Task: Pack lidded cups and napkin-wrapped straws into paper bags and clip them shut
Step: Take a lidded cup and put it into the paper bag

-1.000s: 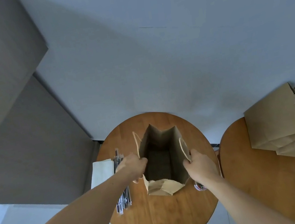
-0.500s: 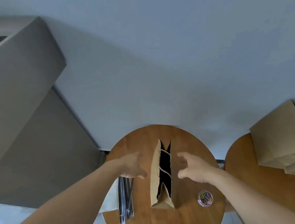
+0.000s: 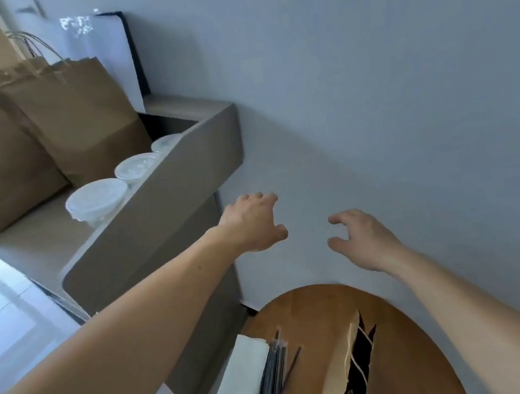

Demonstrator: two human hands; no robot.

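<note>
Packed bags (image 3: 42,131): two large brown paper ones stand far left on the grey counter (image 3: 152,222).
Cups (image 3: 97,197): three clear lidded ones in a row on that counter, just beside the bags.
Napkins (image 3: 244,373): a white stack at my round table's (image 3: 402,321) left edge.
Straws (image 3: 272,382): a dark bundle lying against the napkins.
Left hand (image 3: 253,224): raised, empty, fingers loosely spread, near the counter's corner.
Table bag (image 3: 345,365): stands on the table, mouth narrow.
Right hand (image 3: 361,238): raised, empty, fingers loosely curled.
</note>
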